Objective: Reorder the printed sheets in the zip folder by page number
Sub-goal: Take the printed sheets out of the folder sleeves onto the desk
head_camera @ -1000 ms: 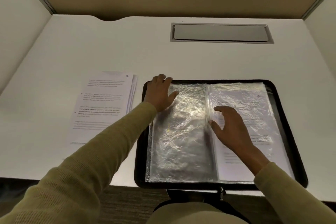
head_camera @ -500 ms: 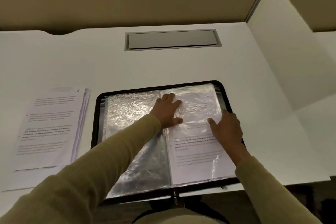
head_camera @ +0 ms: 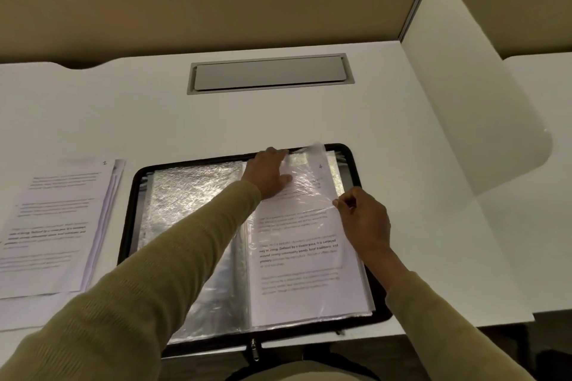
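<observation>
Table (head_camera: 123,120): white, smooth, matt. Zip folder (head_camera: 130,226): black matt rim. Plastic sleeves (head_camera: 192,195): clear, glossy, crinkled, reflecting light. Printed sheets (head_camera: 55,226) near the table's left edge: matt paper. Cable hatch (head_camera: 269,73): grey, satin, metal-like. Garment sleeve (head_camera: 154,288): ribbed knit cloth.

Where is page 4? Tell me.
Head view: page 4 lies in the right half of the zip folder, between the left hand and right hand.

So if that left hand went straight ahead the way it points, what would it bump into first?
Probably the black far rim of the folder, right at the fingertips of the left hand; past that, bare desk up to the grey hatch.
</observation>
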